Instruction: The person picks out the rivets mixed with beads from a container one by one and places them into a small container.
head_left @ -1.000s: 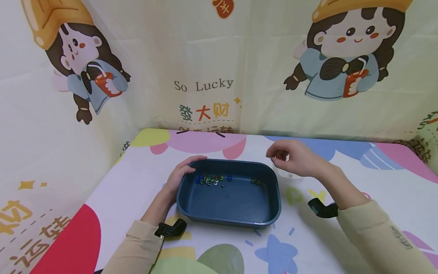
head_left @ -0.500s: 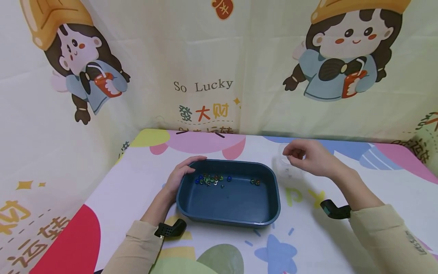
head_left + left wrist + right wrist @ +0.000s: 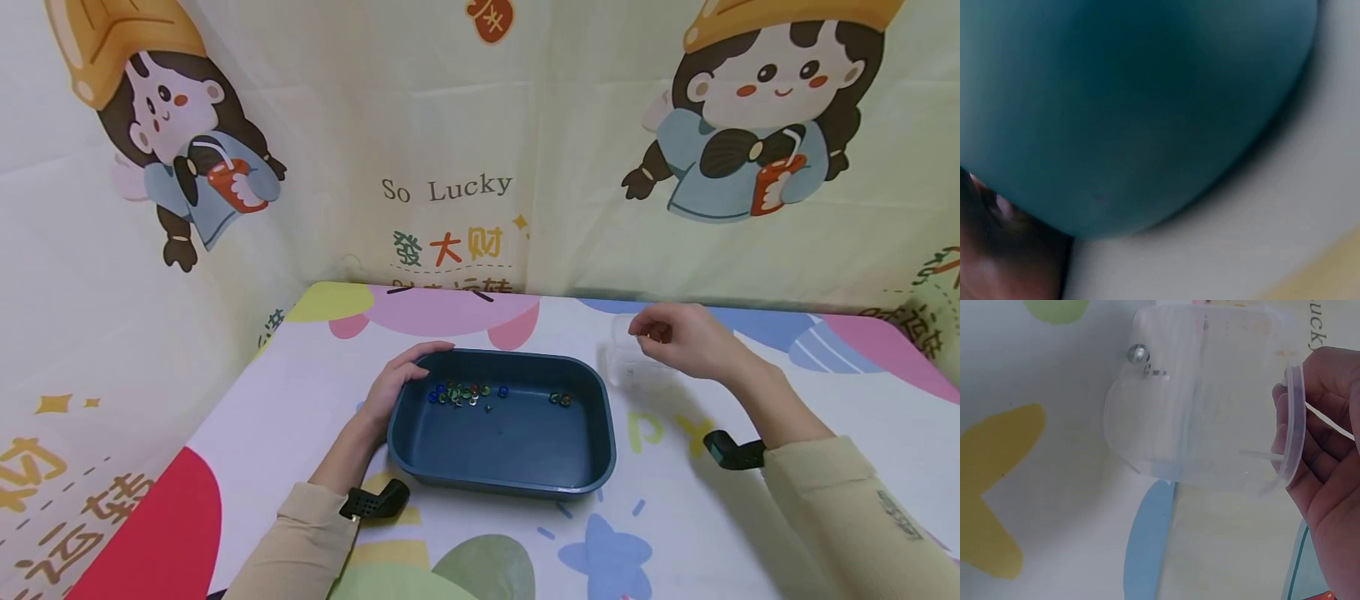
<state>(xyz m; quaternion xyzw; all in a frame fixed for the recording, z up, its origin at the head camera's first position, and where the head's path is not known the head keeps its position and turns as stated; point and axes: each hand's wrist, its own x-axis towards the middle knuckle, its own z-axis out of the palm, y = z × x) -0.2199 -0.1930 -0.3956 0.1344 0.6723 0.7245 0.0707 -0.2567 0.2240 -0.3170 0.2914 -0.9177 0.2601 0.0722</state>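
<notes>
My left hand (image 3: pixel 390 385) grips the left end of a dark blue plastic basin (image 3: pixel 501 485), fingers along the outside and thumb over the rim. Several small glass marbles (image 3: pixel 457 392) lie near the basin's far left side, with a few further right. Close up, the left wrist view holds the basin's wall (image 3: pixel 1135 125). My right hand (image 3: pixel 682 337) is at the mouth of a clear plastic container (image 3: pixel 1210 400), its fingers curled and fingertips just at the rim. A silver-looking ball (image 3: pixel 1139 354) shows at the container's bottom. Whether the fingertips hold anything is hidden.
The table has a patterned white cover (image 3: pixel 510 558) with coloured shapes. A printed cloth (image 3: pixel 570 167) hangs behind it and along the left side. The container stands right of the basin, near the table's far edge.
My right hand has moved right from beside the basin's far right corner to the clear container, shifting only slightly in the last half second. The left hand and basin stay put.
</notes>
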